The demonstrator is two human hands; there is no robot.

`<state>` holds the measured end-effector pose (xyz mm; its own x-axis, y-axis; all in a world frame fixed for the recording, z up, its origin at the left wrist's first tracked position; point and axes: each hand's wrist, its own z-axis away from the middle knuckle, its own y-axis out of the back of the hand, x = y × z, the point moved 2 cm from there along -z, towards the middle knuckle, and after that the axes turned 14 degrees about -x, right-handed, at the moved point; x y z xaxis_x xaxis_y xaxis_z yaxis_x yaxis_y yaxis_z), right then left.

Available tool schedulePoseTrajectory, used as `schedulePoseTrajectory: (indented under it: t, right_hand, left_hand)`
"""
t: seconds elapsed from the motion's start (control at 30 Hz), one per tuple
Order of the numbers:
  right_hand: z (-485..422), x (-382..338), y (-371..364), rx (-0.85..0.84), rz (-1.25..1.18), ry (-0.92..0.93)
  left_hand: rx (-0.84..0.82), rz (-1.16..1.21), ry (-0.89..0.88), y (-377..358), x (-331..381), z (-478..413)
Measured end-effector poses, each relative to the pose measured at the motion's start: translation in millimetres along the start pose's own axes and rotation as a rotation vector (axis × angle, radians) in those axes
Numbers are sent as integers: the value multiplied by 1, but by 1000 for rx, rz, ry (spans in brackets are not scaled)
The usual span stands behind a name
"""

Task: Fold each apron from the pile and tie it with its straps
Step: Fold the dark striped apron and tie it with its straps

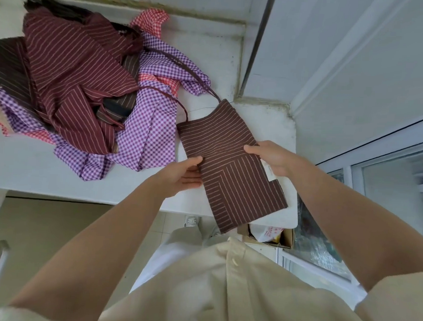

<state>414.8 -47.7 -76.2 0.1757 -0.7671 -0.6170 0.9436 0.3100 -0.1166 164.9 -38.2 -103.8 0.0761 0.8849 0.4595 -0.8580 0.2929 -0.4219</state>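
Apron (229, 166), brown with thin stripes, folded to a narrow rectangle, sits centre frame, slightly tilted, lower end past the edge of the white counter (275, 124). Left hand (180, 174) pinches its left edge, thumb on top, fingers under. Right hand (271, 158) grips the right edge, fingers curled onto the cloth. Straps (199, 79) trail from the top corners toward the pile (83, 82), upper left: maroon striped, purple and red check.

A single wide-angle head view looks steeply down, close over the white counter (31, 167) and the wearer's shirt (248, 295).
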Motion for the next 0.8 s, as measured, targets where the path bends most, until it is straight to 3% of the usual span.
schedulePoseTrajectory:
  t: [0.13, 0.23, 0.33, 0.47, 0.53, 0.63, 0.8]
  right_hand:
    - [4, 12, -2, -17, -161, -26]
    - [3, 2, -1, -35, -239, 38]
    - [3, -37, 7, 25, -246, 247]
    - [14, -104, 19, 94, -249, 592]
    - [20, -117, 23, 169, -199, 668]
    - [19, -103, 21, 269, -102, 628]
    - [-1, -13, 7, 237, 46, 305]
  left_hand:
    - [-111, 102, 49, -8, 2, -1]
    - [3, -49, -36, -8, 21, -7]
    - [141, -117, -329, -15, 75, -4]
    - [105, -158, -794, -39, 150, 26]
    - [87, -222, -933, -46, 164, 38]
    - [87, -344, -913, -37, 149, 32]
    - [166, -530, -604, -3, 65, 3]
